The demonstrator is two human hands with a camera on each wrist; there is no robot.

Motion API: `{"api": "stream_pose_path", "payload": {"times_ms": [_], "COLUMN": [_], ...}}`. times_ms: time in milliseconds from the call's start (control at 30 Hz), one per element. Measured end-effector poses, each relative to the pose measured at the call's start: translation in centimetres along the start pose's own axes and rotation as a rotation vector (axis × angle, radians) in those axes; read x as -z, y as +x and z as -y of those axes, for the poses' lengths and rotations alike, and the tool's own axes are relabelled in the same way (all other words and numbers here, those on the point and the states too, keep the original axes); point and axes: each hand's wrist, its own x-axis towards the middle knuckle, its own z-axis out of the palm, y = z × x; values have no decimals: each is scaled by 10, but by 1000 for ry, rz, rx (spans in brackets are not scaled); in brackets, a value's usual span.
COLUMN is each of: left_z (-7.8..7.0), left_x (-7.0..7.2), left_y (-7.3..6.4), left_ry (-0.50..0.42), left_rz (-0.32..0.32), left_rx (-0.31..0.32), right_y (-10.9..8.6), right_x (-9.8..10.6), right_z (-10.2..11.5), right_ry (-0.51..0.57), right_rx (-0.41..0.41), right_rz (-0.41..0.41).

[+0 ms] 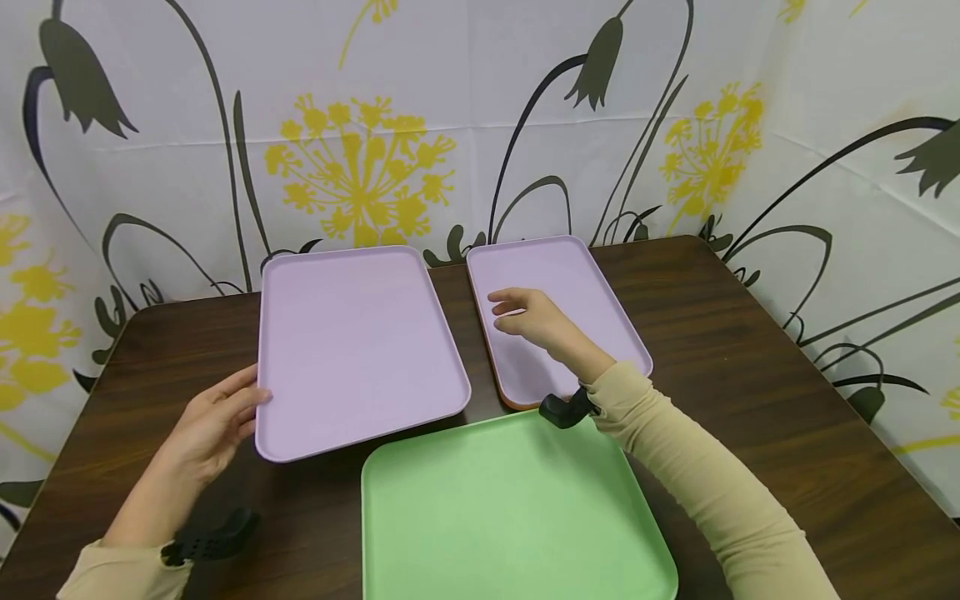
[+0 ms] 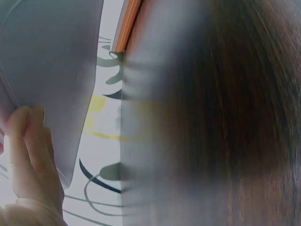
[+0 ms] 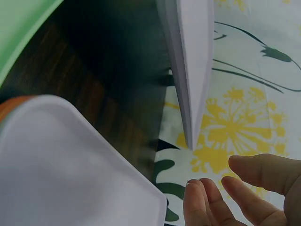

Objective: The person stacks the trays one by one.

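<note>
My left hand [image 1: 213, 421] grips a large lilac tray [image 1: 360, 350] by its left edge, with fingers under it in the left wrist view. The tray is lifted off the table, its underside showing in that same view. Above a narrower lilac tray [image 1: 555, 267] hovers my right hand [image 1: 528, 317], fingers loosely bent and holding nothing. That narrower tray lies on an orange one [image 3: 11, 106], of which only an edge shows. A light green tray [image 1: 502, 508] lies at the front of the table, partly cut off by the head view.
The trays are over a dark brown wooden table [image 1: 750, 350] with rounded corners. Close behind it hangs a white cloth [image 1: 510, 75] printed with yellow and grey flowers, which continues along the right side. A black camera mount [image 1: 566, 410] on my right wrist is above the green tray's far edge.
</note>
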Motion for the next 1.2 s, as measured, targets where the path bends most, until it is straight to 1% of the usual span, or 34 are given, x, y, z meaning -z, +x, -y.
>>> {"api": "stream_pose_path", "payload": {"times_ms": [200,433,567,800,1033,1200], "left_z": [2,5,7,10,14,17], "left_x": [-12,-24,-31,-43,-51,-57], "left_y": [3,7,9,12,15,17], "left_ry": [18,18,28,63,53,54], "left_rz": [-22,-11,-2,10,38,43], "left_rx": [29,31,34,38,18,25], "right_y": [-2,-4,-4,-5,-8,-9], "right_x": [-13,-23,-25,-24,-19,-14], "right_z": [-3,-6,-9,-14,-15,-18], "right_ry": [9,78,93,107,113,115], "right_rx": [-7,-61,-92,-138,-147,-150], "right_rz": [24,51,49,55,36,31]}}
